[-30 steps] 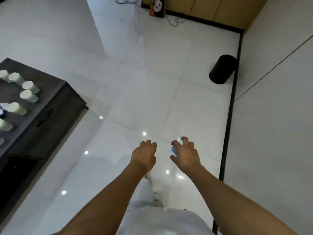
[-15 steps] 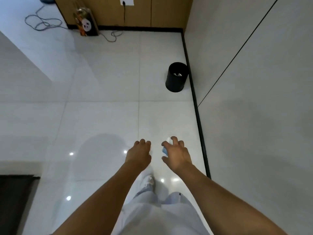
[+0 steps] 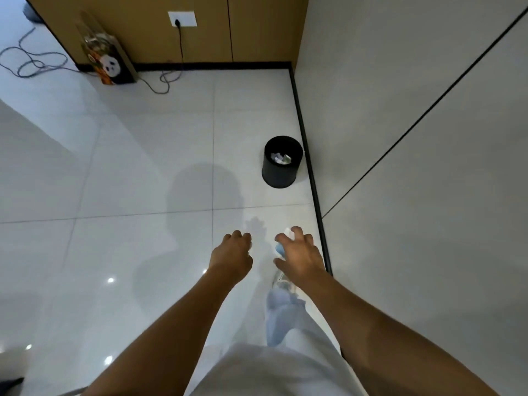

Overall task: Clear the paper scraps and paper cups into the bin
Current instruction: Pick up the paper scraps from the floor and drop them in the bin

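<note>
Head view: the bin (image 3: 283, 162) stands above the hands in frame, against the wall, nearer the right hand (image 3: 298, 254), which grips what looks like a blue-and-white paper cup (image 3: 279, 248). The left hand (image 3: 233, 254) is curled; contents hidden.

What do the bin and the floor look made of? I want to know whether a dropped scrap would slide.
Bin: probably matte black plastic; smooth, dull wall without shine. Floor: glossy white tiles, likely ceramic; grout lines and mirrored ceiling lights show a polished, slick finish.
</note>
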